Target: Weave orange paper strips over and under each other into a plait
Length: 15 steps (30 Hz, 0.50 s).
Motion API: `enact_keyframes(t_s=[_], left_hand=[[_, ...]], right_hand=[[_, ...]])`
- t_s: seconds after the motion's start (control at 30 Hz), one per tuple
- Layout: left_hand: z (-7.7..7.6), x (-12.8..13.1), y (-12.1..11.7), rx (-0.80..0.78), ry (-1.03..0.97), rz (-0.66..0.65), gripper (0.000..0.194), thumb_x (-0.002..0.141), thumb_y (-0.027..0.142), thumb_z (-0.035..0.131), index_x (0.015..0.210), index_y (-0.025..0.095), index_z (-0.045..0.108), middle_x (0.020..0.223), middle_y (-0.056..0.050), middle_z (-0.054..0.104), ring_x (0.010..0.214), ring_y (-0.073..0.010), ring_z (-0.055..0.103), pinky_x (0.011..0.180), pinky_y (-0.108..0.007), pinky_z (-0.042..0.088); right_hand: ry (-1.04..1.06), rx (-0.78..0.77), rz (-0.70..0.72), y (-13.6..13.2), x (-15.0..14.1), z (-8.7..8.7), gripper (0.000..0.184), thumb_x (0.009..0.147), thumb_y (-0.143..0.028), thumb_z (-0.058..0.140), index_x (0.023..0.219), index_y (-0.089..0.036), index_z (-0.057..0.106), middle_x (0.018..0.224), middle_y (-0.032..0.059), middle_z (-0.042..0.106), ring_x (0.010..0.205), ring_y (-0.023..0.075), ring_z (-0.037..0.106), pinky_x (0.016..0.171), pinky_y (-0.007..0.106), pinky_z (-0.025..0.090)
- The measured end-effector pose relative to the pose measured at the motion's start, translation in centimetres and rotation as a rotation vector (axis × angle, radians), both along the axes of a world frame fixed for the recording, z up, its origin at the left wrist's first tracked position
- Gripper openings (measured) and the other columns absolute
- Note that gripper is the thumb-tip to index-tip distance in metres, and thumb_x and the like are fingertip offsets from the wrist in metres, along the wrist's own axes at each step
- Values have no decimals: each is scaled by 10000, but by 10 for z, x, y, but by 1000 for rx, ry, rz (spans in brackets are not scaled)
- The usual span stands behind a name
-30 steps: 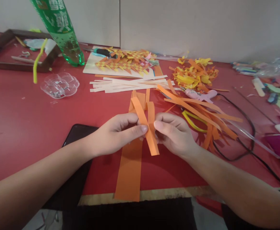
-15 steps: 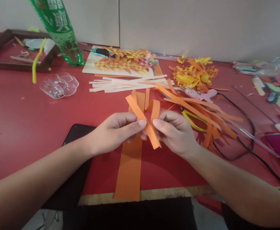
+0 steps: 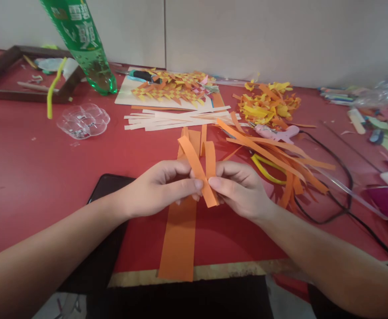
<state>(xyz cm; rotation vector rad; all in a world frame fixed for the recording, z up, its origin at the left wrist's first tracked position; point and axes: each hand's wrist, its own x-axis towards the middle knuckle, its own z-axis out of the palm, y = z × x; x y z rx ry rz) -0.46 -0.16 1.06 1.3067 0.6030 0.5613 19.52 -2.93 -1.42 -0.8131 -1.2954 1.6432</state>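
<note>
Between my two hands, narrow orange paper strips [image 3: 194, 160] are folded over one another just above the table. My left hand [image 3: 162, 187] pinches them from the left, thumb on top near the crossing. From the right, my right hand [image 3: 238, 188] pinches the looped part, its thumb beside the crossing. The fingers underneath are partly hidden. Below the hands, a wide orange paper strip [image 3: 178, 241] lies on the red table and reaches its front edge. A black phone-like slab [image 3: 109, 186] lies under my left forearm.
Loose orange strips [image 3: 273, 155] lie right of my hands, with a pink glue gun [image 3: 278, 133] and its black cord. White strips [image 3: 177, 118], woven yellow-orange pieces [image 3: 170, 91] and a scrap pile [image 3: 268, 104] sit behind. A green bottle [image 3: 90, 57] stands back left, near a clear tray [image 3: 84, 120].
The upper end of the left strip now curves over instead of lying straight. Its lower end has swung slightly left, and the right loop is narrower. Both hands keep their pinch.
</note>
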Motion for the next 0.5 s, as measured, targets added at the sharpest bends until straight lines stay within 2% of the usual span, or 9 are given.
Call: enact_keyframes(t_s=[0.1,0.3,0.5], left_hand=[[-1,0,0,10,9,13,145,922,172,591,812,121,669,711,29,616,585,-39,493,557,-151,429],[-2,0,0,-29,30,84,182,920,223,616,773,129,668,713,27,647,557,-32,489,535,-151,409],[2,0,-1,-29,52,-37,201,935,277,609,831,133,705,774,8,664,603,-40,487,550,-149,401]], right_hand=[[18,26,-5,0,-2,1,252,888,-301,688,689,-171,602,653,2,674,474,59,502,432,196,361],[9,71,-101,2,-2,0,251,891,-279,689,681,-174,600,579,-32,607,472,59,516,435,191,372],[-8,62,-116,2,-3,1,232,901,-291,680,710,-179,612,602,-28,637,488,68,561,453,194,402]])
